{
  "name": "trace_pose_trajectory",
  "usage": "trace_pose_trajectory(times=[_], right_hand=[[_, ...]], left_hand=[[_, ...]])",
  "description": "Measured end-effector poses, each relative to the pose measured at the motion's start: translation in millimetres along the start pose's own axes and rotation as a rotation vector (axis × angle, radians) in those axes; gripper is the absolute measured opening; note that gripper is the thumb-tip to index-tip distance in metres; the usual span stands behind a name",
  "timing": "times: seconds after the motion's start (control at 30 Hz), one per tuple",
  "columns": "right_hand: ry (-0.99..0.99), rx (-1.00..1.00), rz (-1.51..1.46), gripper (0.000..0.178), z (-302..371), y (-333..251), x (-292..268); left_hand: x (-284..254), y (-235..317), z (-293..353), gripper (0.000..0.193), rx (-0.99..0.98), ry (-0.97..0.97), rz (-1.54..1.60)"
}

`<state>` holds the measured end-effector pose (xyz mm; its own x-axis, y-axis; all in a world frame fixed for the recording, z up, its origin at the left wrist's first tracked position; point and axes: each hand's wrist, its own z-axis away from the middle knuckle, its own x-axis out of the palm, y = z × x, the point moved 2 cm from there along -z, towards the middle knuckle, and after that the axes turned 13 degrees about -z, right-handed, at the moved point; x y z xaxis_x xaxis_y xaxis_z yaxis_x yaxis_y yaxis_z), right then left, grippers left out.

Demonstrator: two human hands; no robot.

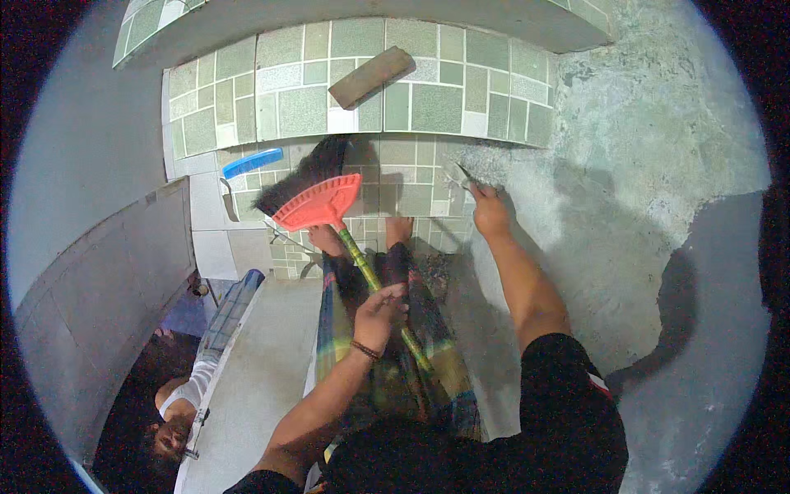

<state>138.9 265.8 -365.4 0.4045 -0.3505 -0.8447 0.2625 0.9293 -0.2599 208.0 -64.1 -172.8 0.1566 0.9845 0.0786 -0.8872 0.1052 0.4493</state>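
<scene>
My left hand [380,317] is closed around the yellow-green handle of a broom [317,206]. The broom has a coral-red head and black bristles, which rest against the tiled step in front of my bare feet. My right hand [491,210] reaches forward to the right, its fingers closed on a thin, dark, pointed tool. The tool [465,173] looks like a narrow blade, but its exact kind is too small to make out. Its tip is at a rough pale patch [481,165] where the tiles meet the grey plastered wall.
A brown block [370,78] lies on the higher tiled step. Left of the broom are a blue brush-like thing [252,163] and a curved dark strip [229,200]. Beyond a low pale wall [247,370] at lower left, another person [193,387] in a white top is visible.
</scene>
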Motion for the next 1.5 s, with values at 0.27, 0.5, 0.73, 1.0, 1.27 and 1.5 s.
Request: trace_pose_trajectory(times=[0.27, 0.5, 0.73, 1.0, 1.27, 1.5], right_hand=[[0.182, 0.025, 0.107, 0.042, 72, 16, -38], [0.121, 0.036, 0.085, 0.041, -49, 1, -55], [0.11, 0.14, 0.021, 0.041, 33, 23, -59], [-0.023, 0.23, 0.043, 0.037, -43, 34, -58], [0.091, 0.222, 0.027, 0.052, 29, 30, -58], [0.035, 0.299, 0.006, 0.041, -68, 63, -42]], left_hand=[[2, 12, 3, 0.028, 0.013, 0.014, 0.016], [6, 14, 2, 0.026, 0.006, -0.002, -0.02], [1, 17, 1, 0.026, 0.01, -0.04, -0.007], [3, 9, -2, 0.03, -0.028, -0.049, -0.047], [13, 8, 5, 0.025, 0.038, -0.151, -0.286], [24, 2, 11, 0.026, 0.06, -0.154, -0.171]])
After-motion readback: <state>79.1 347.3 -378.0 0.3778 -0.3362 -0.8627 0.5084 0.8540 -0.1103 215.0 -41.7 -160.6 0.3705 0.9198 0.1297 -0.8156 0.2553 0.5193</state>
